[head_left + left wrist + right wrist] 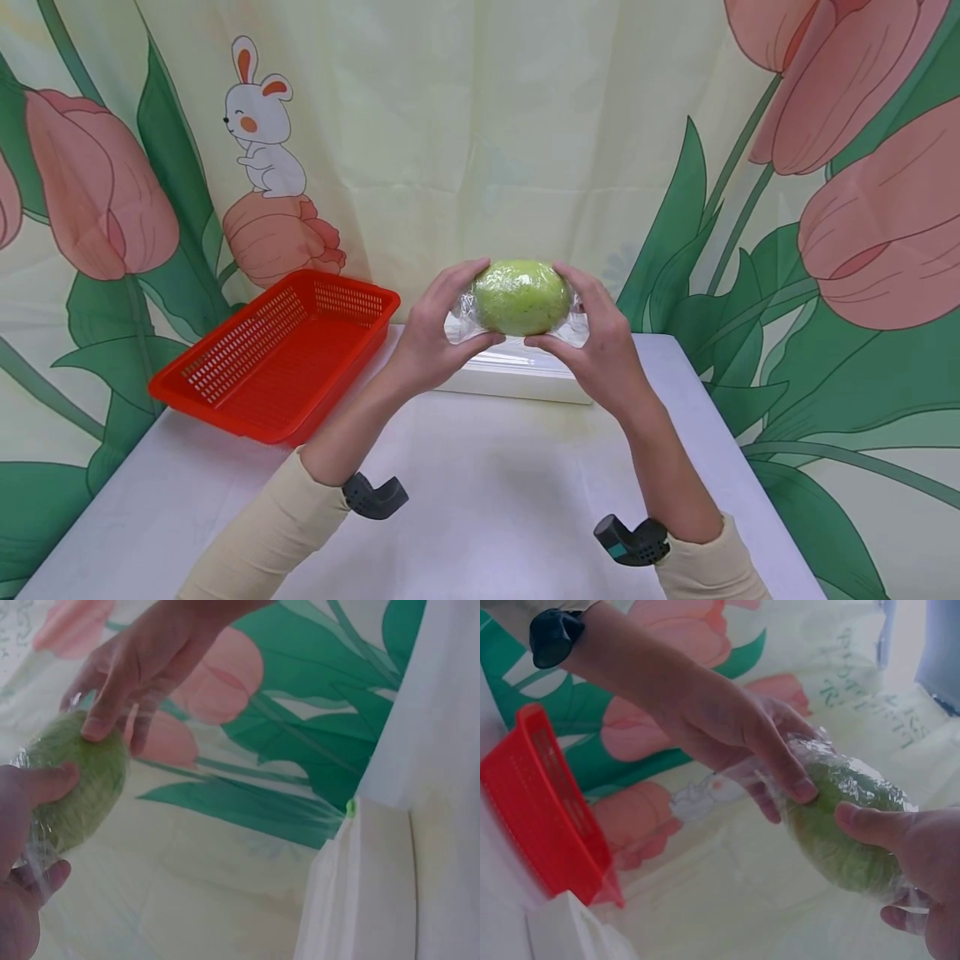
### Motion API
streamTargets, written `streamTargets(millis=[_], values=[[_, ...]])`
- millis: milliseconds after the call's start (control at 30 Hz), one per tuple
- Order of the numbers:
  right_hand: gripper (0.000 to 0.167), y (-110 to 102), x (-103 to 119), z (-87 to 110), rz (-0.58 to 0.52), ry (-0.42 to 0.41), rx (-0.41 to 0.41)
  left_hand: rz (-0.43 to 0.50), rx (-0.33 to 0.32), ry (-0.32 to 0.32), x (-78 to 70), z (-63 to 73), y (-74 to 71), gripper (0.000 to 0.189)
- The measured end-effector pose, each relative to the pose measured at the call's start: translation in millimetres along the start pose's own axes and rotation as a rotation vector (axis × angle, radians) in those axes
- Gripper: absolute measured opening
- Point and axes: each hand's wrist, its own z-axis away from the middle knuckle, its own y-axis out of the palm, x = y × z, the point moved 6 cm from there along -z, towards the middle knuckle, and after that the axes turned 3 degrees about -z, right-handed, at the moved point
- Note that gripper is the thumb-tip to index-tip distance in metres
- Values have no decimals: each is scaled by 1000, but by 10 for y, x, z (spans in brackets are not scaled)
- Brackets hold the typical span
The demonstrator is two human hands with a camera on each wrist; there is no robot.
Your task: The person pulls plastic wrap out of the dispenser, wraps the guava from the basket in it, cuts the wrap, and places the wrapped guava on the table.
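A green oval fruit wrapped in clear cling film is held up between both hands, above the back of the table. My left hand grips its left end, thumb below and fingers above in the head view. On the other end, my right hand mirrors that grip. Shiny, crumpled film gathers at both ends of the fruit. Behind and below it lies a long white box, with clear film over its top. The left wrist view shows a small green piece at the box's end.
A red perforated plastic basket stands at the back left of the white-covered table, close to my left forearm. A curtain printed with tulips and a rabbit hangs right behind the table. Each wrist carries a black camera.
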Motion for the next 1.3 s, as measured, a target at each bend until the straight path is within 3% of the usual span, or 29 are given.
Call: streamTargets(millis=[200, 467, 633, 900, 1300], values=[[91, -22, 29, 2, 13, -3, 10, 6, -4, 11, -23, -14, -12, 81], [89, -9, 7, 17, 39, 11, 47, -6, 30, -18, -19, -4, -12, 84], [87, 19, -43, 32, 42, 46, 87, -11, 55, -29, -1, 8, 4, 90], [82, 72, -118, 53, 44, 101, 145, 34, 76, 12, 41, 28, 71, 101], [71, 122, -216, 69, -1, 180, 197, 5, 110, 3, 109, 92, 155, 104]])
